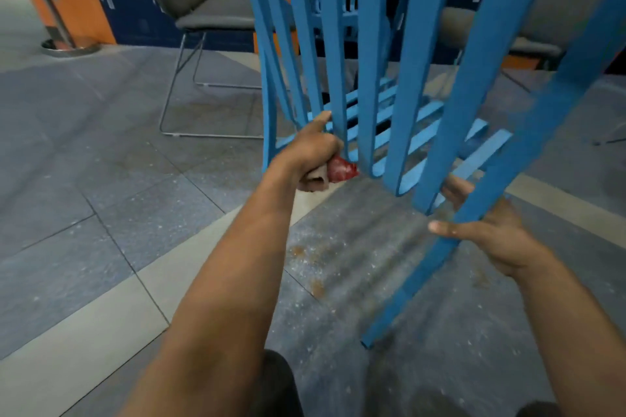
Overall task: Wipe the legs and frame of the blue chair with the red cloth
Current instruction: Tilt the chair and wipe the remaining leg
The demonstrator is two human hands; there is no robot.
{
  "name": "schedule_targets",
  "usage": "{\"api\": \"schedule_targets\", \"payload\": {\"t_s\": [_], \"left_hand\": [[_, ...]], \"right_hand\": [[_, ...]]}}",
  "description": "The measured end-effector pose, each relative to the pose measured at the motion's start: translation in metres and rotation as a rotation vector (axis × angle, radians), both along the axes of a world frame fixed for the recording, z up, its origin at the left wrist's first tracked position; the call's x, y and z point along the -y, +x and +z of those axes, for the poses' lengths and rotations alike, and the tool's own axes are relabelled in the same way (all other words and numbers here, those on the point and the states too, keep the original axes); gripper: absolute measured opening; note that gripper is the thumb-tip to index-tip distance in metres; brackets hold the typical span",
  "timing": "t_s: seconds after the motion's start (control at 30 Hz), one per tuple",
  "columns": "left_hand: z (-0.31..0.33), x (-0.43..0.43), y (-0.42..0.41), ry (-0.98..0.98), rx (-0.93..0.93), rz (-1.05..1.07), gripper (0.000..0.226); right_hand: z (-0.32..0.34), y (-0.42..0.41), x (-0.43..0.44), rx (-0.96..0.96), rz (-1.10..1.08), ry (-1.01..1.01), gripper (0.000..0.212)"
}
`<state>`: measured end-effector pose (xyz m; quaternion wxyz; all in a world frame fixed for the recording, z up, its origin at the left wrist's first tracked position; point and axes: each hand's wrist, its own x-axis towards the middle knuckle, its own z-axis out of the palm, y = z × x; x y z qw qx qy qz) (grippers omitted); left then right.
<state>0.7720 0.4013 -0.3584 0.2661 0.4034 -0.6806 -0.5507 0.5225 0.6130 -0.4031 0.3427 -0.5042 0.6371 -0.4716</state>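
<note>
One central bar [336,78] is being wiped, red cloth [342,170] clenched in left hand [310,152], blue chair [420,44] gripped by right hand [494,237]; a sliding stroke is likely needed next.

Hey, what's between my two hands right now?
Head view: bars of the chair hang between the left hand, gripping the cloth, and the right hand, holding another bar. Behind them, floor.

Bare forearms [237,264]; dark fabric [279,382] covers the legs.
</note>
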Motion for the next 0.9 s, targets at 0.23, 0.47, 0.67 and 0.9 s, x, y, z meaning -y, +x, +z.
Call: {"api": "schedule_targets", "payload": {"t_s": [0.23, 0.47, 0.67, 0.9], "left_hand": [[-0.012, -0.044, -0.018, -0.085, -0.076, 0.032, 0.058], [-0.037, -0.066, -0.026, -0.175, -0.045, -0.049, 0.075], [-0.052, -0.044, 0.035, -0.127, -0.081, 0.425, 0.027], [-0.042, -0.004, 0.047, -0.344, 0.148, 0.638, 0.049]], "right_hand": [[0.006, -0.069, -0.012, -0.151, -0.306, 0.024, 0.085], [-0.027, -0.144, -0.017, -0.396, -0.814, 0.338, 0.137], [0.003, -0.051, -0.014, -0.516, -0.838, 0.259, 0.085], [0.034, -0.028, 0.013, -0.672, -0.916, 0.146, 0.053]]}}
